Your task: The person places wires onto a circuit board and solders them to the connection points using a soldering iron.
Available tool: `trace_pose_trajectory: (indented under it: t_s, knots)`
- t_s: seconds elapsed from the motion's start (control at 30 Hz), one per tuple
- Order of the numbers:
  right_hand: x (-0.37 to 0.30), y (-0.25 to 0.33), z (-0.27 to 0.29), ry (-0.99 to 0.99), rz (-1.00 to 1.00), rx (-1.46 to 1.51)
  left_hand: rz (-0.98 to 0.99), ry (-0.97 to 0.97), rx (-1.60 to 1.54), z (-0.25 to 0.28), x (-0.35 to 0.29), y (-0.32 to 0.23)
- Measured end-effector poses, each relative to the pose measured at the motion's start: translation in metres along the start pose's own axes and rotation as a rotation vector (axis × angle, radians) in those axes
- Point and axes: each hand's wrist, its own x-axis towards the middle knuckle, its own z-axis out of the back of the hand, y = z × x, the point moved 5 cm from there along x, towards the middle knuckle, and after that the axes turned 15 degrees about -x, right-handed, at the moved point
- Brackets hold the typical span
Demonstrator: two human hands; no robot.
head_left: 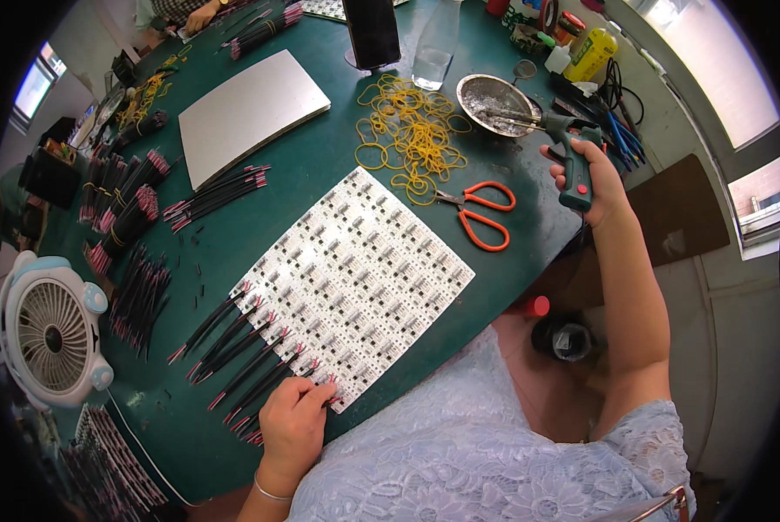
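Note:
My right hand [606,178] is closed around the handle of a dark green soldering gun [574,172]. Its metal tip reaches over the rim of a metal bowl [471,90] with grey residue inside. A white panel of circuit boards [364,283] lies slanted on the table, with rows of small components. Short black cable pieces with red ends [249,364] stick out along its lower left edge. At the panel's near corner, my left hand [292,424] pinches the red end of a wire against the board; the fingers partly hide it.
Orange-handled scissors [486,217] and yellow rubber bands [416,130] lie beyond the panel. A grey-white flat stack [251,113], wire bundles [129,213] and a fan [52,335] stand leftward. A bottle [436,48] and phone [373,33] are behind. Another person's hand [203,16] shows far left.

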Motion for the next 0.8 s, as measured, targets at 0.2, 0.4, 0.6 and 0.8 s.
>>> trace_pose_trajectory:
  t_s: [0.2, 0.4, 0.6, 0.8]
  knots:
    - [-0.006, 0.011, 0.003, -0.015, 0.004, -0.110, 0.049, -0.032, -0.113, 0.006, -0.005, 0.001]
    - [0.005, 0.016, 0.019, -0.133, 0.165, -0.351, -0.035, -0.331, -0.112, 0.042, -0.025, 0.001]
    - [0.008, 0.031, 0.012, -0.409, 0.819, -1.556, -0.006, -0.247, 0.017, 0.032, -0.011, -0.008]
    - [-0.015, 0.016, 0.023, -0.231, 0.774, -1.357, 0.035, -0.169, -0.056, 0.011, -0.015, 0.000]
